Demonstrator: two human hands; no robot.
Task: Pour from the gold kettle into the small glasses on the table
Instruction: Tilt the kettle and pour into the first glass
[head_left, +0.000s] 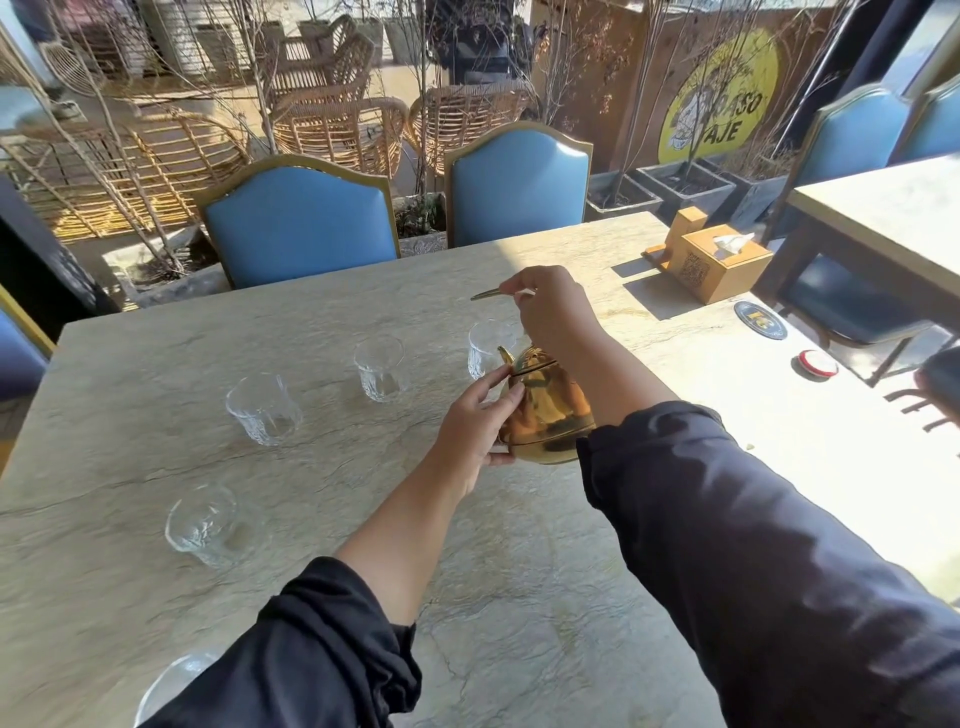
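Observation:
The gold kettle (545, 410) is in the middle of the stone table (311, 322), tilted with its spout toward a small glass (488, 345) just behind it. My right hand (553, 312) grips the kettle's thin handle from above. My left hand (480, 421) holds the kettle's body from the left, with fingers on the lid rim. Three more small glasses stand to the left: one (381, 368) beside the spout, one (263, 409) further left, one (205, 525) nearer me. Another glass (171, 680) is partly hidden by my left sleeve at the bottom edge.
A wooden tissue box (719, 262) stands at the far right of the table, with a round dark coaster (760, 320) and a red-rimmed lid (814, 364) nearby. Two blue chairs (301, 223) face me across the table. Another table is on the right.

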